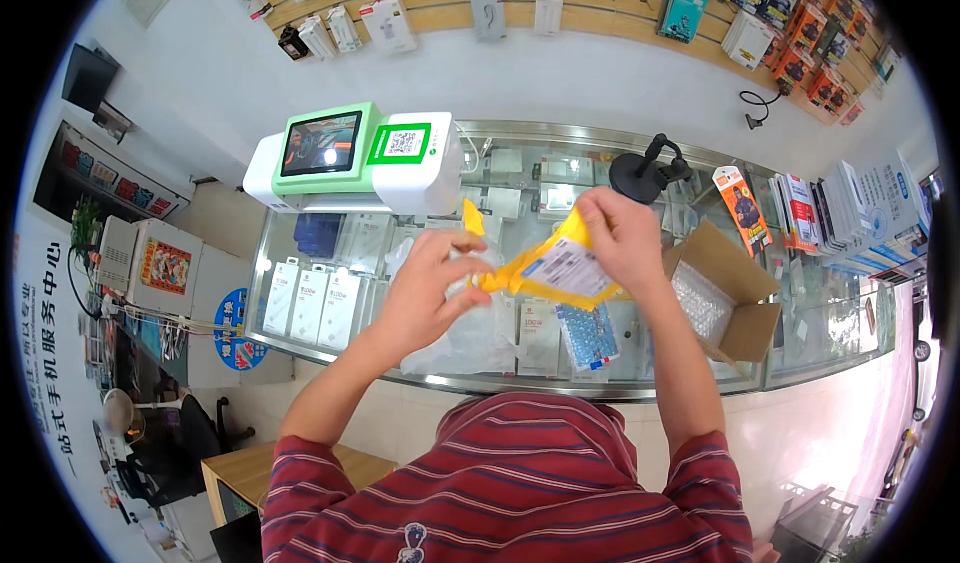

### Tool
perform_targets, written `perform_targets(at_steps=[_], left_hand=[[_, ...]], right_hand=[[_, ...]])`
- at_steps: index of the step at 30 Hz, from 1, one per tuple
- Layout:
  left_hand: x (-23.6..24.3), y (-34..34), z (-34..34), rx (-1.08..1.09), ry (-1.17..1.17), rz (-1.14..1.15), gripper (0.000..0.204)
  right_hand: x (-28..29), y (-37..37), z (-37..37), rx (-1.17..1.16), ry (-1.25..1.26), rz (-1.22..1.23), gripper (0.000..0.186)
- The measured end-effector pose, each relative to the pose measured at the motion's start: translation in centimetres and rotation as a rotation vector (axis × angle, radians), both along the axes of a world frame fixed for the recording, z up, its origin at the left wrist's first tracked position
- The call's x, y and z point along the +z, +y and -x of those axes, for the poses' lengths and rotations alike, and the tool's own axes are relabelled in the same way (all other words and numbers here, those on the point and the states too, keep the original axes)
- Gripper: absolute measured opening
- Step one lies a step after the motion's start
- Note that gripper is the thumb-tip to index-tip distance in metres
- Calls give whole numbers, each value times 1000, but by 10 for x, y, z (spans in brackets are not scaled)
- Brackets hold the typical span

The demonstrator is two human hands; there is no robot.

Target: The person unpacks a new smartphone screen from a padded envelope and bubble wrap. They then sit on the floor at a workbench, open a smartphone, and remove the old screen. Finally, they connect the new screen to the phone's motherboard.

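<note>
A crumpled yellow plastic mailing bag [568,268] with a white printed label stretches between my hands above the glass counter. My right hand [622,241] is closed on its upper right corner. At the bag's narrow, twisted left end, my left hand [432,288] has its fingers curled round it, and a yellow tip stands up by the fingertips. Just below the bag, a bluish bubble-wrapped packet [590,339] lies on the counter. Crumpled clear plastic [455,348] spreads under and beside my left hand.
The glass display counter [630,391] holds several white boxes inside. An open cardboard box [752,325] with bubble wrap stands right of my right forearm. A green-and-white screen machine [350,168] stands back left, a black round-based stand [640,175] back right. Packaged accessories [740,208] line the right.
</note>
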State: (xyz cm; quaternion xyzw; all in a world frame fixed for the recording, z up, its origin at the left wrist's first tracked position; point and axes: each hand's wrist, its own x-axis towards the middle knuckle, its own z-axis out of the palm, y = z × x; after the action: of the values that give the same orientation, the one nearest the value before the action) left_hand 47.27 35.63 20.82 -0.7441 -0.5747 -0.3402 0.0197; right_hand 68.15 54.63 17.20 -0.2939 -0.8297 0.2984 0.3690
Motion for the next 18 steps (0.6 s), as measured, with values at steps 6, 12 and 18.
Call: perform_targets(at_steps=[6,12,18], left_hand=[[0,7,-18,56,-705,505,20],[-13,4,-20,-2,-475,517,25],[-9,0,-32,-81,-371,334,32]], right_hand=[[15,-17,8,189,143,-175,8],[6,-19,9,310,248,-345,8],[9,-30,10,241,269,-499,10]])
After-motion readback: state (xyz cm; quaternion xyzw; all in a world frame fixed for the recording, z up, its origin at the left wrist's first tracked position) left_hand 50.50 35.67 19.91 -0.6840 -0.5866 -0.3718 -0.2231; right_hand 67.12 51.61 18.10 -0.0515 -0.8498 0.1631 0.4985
